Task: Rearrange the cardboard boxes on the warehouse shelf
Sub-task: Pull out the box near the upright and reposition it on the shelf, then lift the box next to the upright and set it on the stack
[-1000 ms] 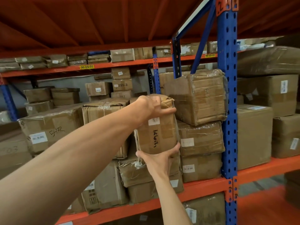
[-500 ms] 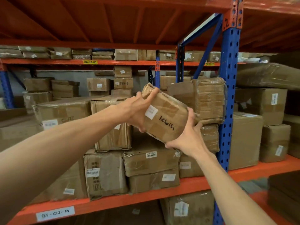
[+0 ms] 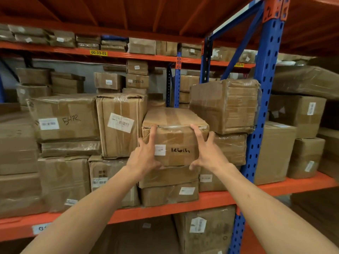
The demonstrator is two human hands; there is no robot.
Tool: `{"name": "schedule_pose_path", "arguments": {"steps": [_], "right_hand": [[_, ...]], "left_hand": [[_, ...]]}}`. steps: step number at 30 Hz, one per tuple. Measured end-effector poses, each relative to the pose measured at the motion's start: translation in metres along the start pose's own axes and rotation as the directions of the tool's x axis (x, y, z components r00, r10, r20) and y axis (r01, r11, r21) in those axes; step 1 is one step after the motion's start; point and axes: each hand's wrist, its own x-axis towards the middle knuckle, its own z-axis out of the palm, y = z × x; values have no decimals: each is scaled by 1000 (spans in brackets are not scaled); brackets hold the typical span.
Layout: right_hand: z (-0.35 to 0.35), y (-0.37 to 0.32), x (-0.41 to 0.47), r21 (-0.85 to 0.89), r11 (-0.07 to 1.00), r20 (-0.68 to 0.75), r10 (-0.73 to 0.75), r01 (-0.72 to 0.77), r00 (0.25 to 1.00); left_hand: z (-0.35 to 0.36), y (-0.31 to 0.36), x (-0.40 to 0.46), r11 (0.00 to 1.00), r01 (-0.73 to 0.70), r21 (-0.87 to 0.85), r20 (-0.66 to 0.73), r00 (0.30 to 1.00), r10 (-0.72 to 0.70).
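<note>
Left fingers (image 3: 153,132) and right fingers (image 3: 197,132) are spread and curled over the front top edge of a taped box (image 3: 176,136), thumbs under its lower edge. The left hand (image 3: 145,155) and right hand (image 3: 207,153) grip it level atop a stack on the shelf (image 3: 207,199), between a tall box (image 3: 119,125) and a wrapped box (image 3: 223,105)

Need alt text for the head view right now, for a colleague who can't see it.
Both hands, left hand and right hand, hold a small taped cardboard box level atop a stack on the orange shelf, between a taller box and a wrapped box.
</note>
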Motion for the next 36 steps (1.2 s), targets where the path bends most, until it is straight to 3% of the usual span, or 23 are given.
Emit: {"name": "schedule_pose_path", "arguments": {"steps": [9, 17, 20, 24, 27, 29, 32, 36], "right_hand": [[9, 32, 45, 59, 996, 24, -67, 65, 998], [15, 47, 61, 115, 980, 37, -165, 160, 986], [9, 64, 60, 240, 949, 74, -228, 205, 971], [-2, 104, 46, 527, 815, 33, -304, 242, 952], [-13, 131, 39, 693, 699, -111, -138, 176, 984], [-23, 152, 36, 814, 570, -151, 23, 111, 988], [-42, 181, 29, 904, 425, -131, 186, 40, 974], [-57, 199, 23, 945, 323, -71, 358, -52, 931]], "left_hand": [[8, 5, 43, 910, 56, 410, -29, 998, -49], [-3, 26, 59, 846, 134, 516, 43, 982, -182], [-15, 38, 63, 808, 132, 575, 73, 975, -211], [-48, 69, 85, 690, 24, 723, 175, 960, -217], [-68, 98, 111, 556, -88, 827, 218, 961, -171], [-71, 114, 131, 523, -133, 842, 176, 984, -34], [-60, 138, 160, 667, -172, 724, 40, 977, 209], [-31, 177, 193, 796, -269, 542, -16, 944, 330]]}}
